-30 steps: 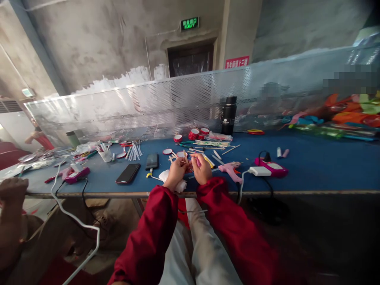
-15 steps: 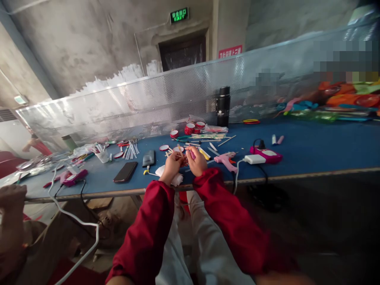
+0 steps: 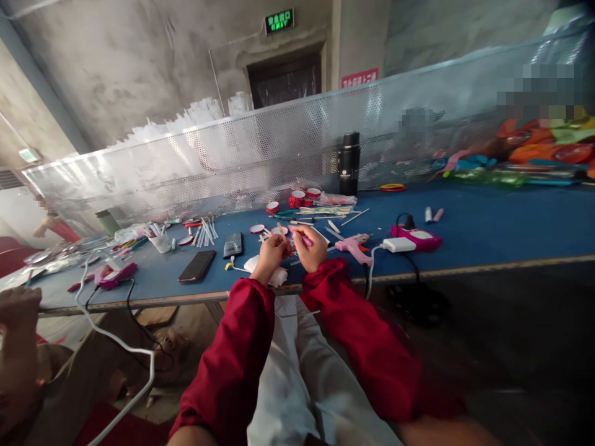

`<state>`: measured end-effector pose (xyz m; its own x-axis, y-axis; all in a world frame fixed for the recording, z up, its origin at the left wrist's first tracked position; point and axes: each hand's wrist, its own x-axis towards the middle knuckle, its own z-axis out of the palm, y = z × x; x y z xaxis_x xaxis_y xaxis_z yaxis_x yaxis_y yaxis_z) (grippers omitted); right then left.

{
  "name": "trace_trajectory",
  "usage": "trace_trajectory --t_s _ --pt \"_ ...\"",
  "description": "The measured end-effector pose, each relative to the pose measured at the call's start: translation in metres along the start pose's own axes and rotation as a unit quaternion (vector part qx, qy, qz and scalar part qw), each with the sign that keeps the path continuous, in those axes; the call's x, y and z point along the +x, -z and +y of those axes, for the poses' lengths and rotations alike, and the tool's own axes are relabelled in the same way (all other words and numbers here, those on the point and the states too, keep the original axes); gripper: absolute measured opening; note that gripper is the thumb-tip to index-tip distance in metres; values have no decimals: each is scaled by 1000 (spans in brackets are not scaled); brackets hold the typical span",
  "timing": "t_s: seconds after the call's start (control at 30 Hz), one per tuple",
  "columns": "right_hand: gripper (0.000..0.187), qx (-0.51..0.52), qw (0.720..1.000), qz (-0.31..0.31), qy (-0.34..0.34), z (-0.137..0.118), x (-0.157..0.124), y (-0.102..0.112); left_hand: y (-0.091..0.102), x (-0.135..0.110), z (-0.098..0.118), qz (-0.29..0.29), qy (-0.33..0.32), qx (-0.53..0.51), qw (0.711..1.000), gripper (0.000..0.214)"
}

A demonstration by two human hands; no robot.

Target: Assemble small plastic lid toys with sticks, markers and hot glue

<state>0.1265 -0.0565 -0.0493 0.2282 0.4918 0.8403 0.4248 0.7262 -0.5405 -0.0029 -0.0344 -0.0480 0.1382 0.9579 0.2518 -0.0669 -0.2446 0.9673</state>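
Note:
Both my hands are raised together just above the near edge of the blue table (image 3: 488, 235). My left hand (image 3: 269, 255) is closed, pinching a thin pale stick (image 3: 281, 230) that points up from its fingers. My right hand (image 3: 310, 246) is closed on a small pink piece (image 3: 307, 241) and meets the left hand at the fingertips. Below my left wrist lies a white wad of tissue (image 3: 273, 276). Loose sticks and small red-rimmed round pieces (image 3: 256, 229) are scattered just beyond my hands.
A pink glue gun (image 3: 355, 244) and a white charger (image 3: 398, 244) on a pink device lie to the right. Two phones (image 3: 196, 267) rest on the left. A black flask (image 3: 349, 163) stands by the perforated screen. Another person's hand (image 3: 18, 303) is at far left.
The view has shifted a little, so the table sits slightly higher in frame. My hands stay together on the stick and the pink piece, with only small finger movements.

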Motion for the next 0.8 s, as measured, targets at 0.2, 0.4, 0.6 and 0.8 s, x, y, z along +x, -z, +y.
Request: trace_trajectory --t_s 0.2,0.4,0.6,0.8 --pt "11 -7 1000 10 -14 3 -2 -3 -1 -1 3 -2 14 -12 1000 8" --pt "6 -6 999 20 -35 4 -3 -4 -1 -1 1 -5 12 -15 1000 8" --pt "10 -29 999 11 -18 3 -2 -4 -1 0 2 -3 14 -8 1000 9" --pt "14 -37 999 1 -8 0 -3 -3 -4 -6 9 7 20 5 1000 11"
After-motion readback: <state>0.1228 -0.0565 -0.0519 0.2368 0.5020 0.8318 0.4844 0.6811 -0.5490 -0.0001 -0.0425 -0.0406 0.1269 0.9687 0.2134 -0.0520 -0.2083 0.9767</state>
